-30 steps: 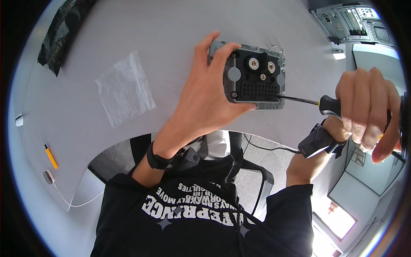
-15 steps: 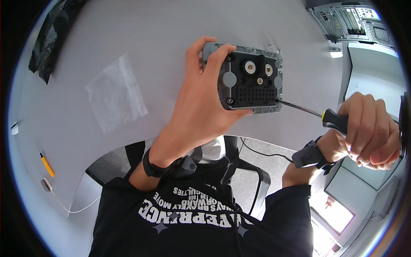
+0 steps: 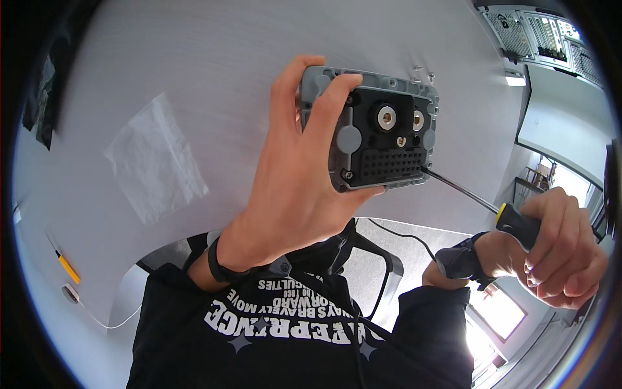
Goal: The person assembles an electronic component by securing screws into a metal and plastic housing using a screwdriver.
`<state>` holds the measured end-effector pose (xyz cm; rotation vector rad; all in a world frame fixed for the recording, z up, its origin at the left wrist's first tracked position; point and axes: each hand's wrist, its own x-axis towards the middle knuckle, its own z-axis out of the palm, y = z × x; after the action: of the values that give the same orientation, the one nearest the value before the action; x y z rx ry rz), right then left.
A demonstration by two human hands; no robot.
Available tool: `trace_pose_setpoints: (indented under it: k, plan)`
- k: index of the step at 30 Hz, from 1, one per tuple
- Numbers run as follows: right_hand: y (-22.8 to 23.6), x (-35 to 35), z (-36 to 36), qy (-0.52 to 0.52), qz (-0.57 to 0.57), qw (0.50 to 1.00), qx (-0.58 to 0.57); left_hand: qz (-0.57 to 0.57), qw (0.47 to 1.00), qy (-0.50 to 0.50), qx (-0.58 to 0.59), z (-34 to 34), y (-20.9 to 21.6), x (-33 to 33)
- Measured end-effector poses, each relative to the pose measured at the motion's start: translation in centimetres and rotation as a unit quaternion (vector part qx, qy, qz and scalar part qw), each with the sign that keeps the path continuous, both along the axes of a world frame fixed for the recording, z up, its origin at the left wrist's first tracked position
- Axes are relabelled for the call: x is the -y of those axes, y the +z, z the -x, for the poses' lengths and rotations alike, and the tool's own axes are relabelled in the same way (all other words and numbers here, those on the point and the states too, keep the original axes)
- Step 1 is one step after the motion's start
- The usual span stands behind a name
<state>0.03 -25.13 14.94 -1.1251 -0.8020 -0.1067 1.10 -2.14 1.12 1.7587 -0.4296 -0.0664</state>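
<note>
My left hand [image 3: 301, 146] grips the left side of a grey and black metal housing [image 3: 382, 146], its fingers over the far edge and the thumb along the near edge. The housing's black face carries a grid of small holes and several round brass-centred fittings. Off to the right, my right hand [image 3: 560, 249] is wrapped round the black handle of a screwdriver [image 3: 518, 223] with a yellow collar. The screwdriver's tip meets the housing near its lower right corner; whether it sits in a screw head I cannot make out.
Several small screws [image 3: 424, 73] lie just beyond the housing. On the table's left are a clear plastic bag [image 3: 159, 162], a dark plastic wrapper [image 3: 45, 104], and a thin yellow-handled tool [image 3: 68, 267]. A small device with a white cable [image 3: 71, 293] lies near the left edge.
My right hand has moved nearer to me with the screwdriver, which slants more steeply. The housing is tilted a little differently in my left hand. The whole view has shifted slightly.
</note>
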Motion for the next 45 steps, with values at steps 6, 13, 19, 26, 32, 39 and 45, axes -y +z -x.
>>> trace_pose_setpoints:
  k: [6,13,19,26,32,39,45]
  plan:
    - [-0.3,-0.2,1.6,-0.035,-0.004,0.998,0.042,0.000,1.000,0.002,0.024,-0.1,-0.3,0.0]
    - [-0.7,-0.1,2.1,-0.092,-0.053,0.994,0.025,-0.034,0.998,0.011,0.053,0.0,-0.3,-0.2]
    - [-0.4,0.0,2.7,-0.147,-0.072,0.986,0.040,-0.011,0.998,0.020,0.056,0.3,-0.5,0.1]
    - [0.8,-2.7,3.1,-0.372,0.026,0.926,-0.053,-0.036,0.998,0.028,0.042,0.6,-0.4,-0.2]
    - [0.4,-7.6,3.0,-0.398,0.136,0.907,0.009,-0.053,0.997,0.041,0.045,0.9,-0.4,-0.2]
    - [2.8,-3.9,2.0,-0.256,0.168,0.946,-0.104,-0.048,0.998,0.032,0.032,1.2,0.1,-0.2]
    - [4.6,-0.3,-3.5,0.283,0.238,0.915,-0.162,-0.047,0.998,0.037,0.030,1.1,-0.2,-0.1]
